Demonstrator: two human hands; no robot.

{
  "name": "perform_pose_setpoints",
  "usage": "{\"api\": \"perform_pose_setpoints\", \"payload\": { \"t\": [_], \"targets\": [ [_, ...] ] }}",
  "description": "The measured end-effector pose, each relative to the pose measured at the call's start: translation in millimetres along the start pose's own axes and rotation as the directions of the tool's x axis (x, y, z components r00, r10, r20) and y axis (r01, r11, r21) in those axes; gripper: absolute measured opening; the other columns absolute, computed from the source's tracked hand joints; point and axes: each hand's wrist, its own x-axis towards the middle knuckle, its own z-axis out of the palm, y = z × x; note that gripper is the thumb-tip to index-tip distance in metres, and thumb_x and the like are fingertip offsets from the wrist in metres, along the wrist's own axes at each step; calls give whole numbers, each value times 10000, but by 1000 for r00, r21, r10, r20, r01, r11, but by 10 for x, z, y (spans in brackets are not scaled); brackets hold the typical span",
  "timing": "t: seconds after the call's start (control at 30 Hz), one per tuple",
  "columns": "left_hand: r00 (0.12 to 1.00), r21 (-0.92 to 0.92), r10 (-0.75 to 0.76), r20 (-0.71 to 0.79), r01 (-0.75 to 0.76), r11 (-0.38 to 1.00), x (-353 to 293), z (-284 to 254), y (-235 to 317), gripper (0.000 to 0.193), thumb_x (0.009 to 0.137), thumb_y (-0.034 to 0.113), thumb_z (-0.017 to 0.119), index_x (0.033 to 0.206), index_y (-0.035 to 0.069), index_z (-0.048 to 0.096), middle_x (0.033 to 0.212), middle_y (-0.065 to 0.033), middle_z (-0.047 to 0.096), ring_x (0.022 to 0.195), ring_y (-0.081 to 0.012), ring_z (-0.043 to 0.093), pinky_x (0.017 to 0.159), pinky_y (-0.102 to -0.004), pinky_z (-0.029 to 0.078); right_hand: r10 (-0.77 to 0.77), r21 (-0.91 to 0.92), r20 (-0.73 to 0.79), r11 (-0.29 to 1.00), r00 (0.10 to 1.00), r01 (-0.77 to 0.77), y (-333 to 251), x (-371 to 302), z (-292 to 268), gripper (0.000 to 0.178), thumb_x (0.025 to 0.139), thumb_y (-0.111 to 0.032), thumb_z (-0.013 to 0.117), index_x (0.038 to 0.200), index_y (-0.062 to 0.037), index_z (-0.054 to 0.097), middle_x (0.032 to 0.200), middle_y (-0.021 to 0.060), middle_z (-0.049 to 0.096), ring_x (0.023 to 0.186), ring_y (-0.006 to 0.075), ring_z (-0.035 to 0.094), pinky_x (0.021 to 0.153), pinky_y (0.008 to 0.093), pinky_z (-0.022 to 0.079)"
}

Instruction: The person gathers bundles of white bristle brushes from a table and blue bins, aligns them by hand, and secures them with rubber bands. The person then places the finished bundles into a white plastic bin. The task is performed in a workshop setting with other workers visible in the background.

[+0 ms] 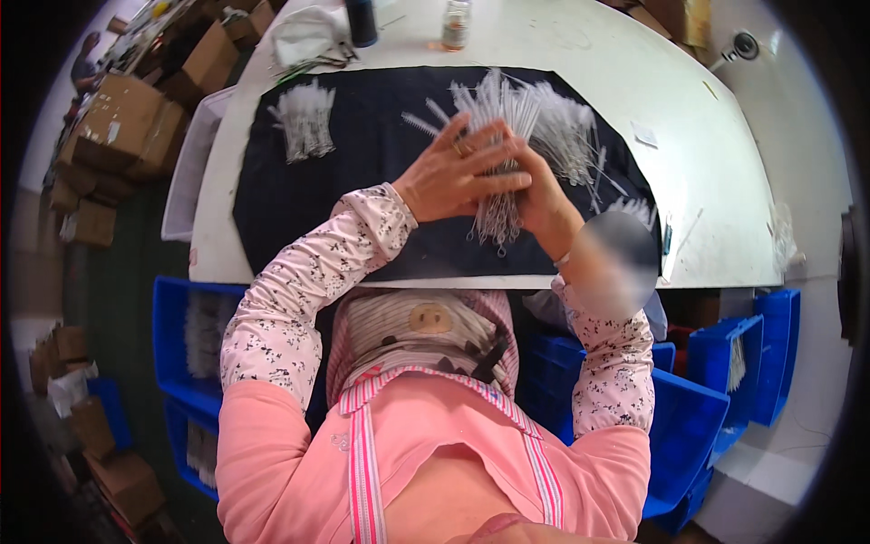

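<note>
A thick bundle of thin wire brushes [494, 218] with white bristles and small looped wire ends stands between my hands over the dark cloth. My left hand [462, 172] wraps it from the left, with its fingers reaching across the front. From the right, my right hand [542, 195] closes round the same bundle. Bristle tips fan out above the fingers, and the loops hang below. Close beside on the right lies a loose pile of similar brushes [566, 136]. A smaller bunch of brushes [306, 122] rests at the cloth's left side.
The dark cloth [362, 245] covers much of the white table [725, 181]. At the far edge stand a dark cylinder [361, 23] and a small clear bottle [455, 25]. Blue bins [177, 335] flank me below the table. Cardboard boxes [118, 118] are stacked left, where another person [86, 63] is visible.
</note>
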Motion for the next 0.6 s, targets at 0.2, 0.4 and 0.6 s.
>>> {"api": "perform_pose_setpoints", "payload": {
  "t": [0.2,0.4,0.6],
  "targets": [
    [999,-147,34,-15,-36,988,-636,-138,101,545,649,239,733,1152,267,523,1468,-28,336,1384,-259,249,1136,-499,129,276,-24,105,961,955,-275,542,106,167,646,893,-636,378,1268,-116,454,1236,132,509,1082,261,555,873,408,509],
    [987,-297,-56,-152,8,955,-839,-239,118,314,694,169,723,964,145,565,1292,-73,540,1254,-270,465,1079,-467,295,388,-238,76,902,919,-361,848,164,274,724,881,-694,280,1303,-123,421,1219,132,519,1084,272,550,871,382,500],
    [464,-802,-880,-105,484,351,-728,-341,-22,123,829,60,678,910,68,586,769,18,604,691,-39,557,610,-209,460,367,-553,-187,728,911,-407,570,275,574,456,901,-444,538,710,-42,635,660,68,603,525,134,490,487,242,365]
  ]
}}
